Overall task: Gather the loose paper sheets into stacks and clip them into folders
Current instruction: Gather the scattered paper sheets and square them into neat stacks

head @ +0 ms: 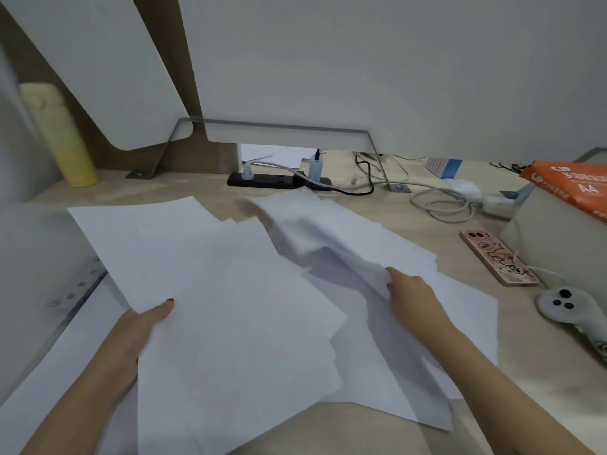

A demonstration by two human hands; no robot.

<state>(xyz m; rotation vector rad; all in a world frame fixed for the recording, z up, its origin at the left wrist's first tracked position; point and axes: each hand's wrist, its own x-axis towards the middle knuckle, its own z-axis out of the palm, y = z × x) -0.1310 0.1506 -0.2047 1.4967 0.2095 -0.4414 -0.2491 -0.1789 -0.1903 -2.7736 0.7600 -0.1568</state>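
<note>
Several loose white paper sheets (230, 290) lie fanned and overlapping across the wooden desk (460, 257) in front of me. My left hand (141, 330) grips the left edge of a bundle of sheets, thumb on top. My right hand (410, 297) pinches a sheet (305, 238) that is lifted and curled above the pile; it looks blurred. More sheets (460, 323) lie flat under my right forearm. No folder or clip is in view.
A yellow bottle (62, 136) stands at the back left. A black power strip (279, 180) with cables sits behind the papers. At the right are a phone (499, 257), a white controller (571, 310), a white box (558, 224) and an orange A4 paper pack (571, 185).
</note>
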